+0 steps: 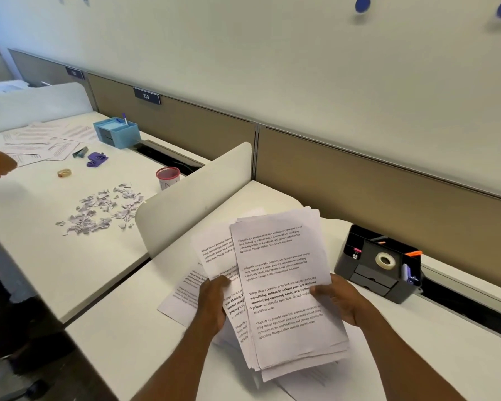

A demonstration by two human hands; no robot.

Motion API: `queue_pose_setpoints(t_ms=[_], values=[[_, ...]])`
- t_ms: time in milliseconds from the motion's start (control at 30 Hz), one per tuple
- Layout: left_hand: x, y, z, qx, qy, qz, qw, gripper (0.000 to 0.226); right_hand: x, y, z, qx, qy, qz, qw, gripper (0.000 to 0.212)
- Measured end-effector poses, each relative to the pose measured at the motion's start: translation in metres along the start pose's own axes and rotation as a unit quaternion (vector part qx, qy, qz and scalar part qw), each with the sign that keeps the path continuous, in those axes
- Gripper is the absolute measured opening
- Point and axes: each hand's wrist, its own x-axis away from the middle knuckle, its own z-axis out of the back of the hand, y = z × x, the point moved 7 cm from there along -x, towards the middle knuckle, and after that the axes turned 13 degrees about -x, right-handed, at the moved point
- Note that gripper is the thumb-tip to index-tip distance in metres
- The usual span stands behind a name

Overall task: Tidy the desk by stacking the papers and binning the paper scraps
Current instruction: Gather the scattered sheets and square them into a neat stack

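Both forearms enter from bottom edge. Left hand [213, 302] grips left side of printed paper stack [287, 287], thumb on top. Right hand [342, 299] clasps stack's right edge. Stack raised above white desk [122, 337], sheets fanned unevenly. Loose sheet [180, 299] lies beneath, left of stack. Black desk organiser [379, 264] with tape roll [385, 260] near, to right. Paper scraps [102, 209] scattered on neighbouring desk beyond white divider [197, 192]. Red mesh cup [167, 176] behind scraps.
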Motion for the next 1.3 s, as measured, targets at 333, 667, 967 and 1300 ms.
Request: queue_pose_setpoints(t_ms=[333,667,967,1300], values=[[-0.004,0.018,-0.03,-0.053,-0.058,-0.006,0.997,0.022,-0.006,-0.007,-0.001,0.006,0.0,0.009,1.0,0.047],[-0.029,0.025,-0.042,-0.107,-0.05,-0.067,0.991,0.05,-0.019,-0.009,0.007,0.0,0.025,0.041,0.999,0.044],[-0.042,0.031,-0.054,-0.148,-0.095,-0.123,0.977,0.025,-0.03,-0.011,0.007,-0.002,0.039,0.03,0.999,0.038],[-0.034,0.068,-0.087,-0.138,-0.177,-0.165,0.961,0.046,-0.029,-0.044,-0.002,-0.066,0.046,0.083,0.993,0.031]])
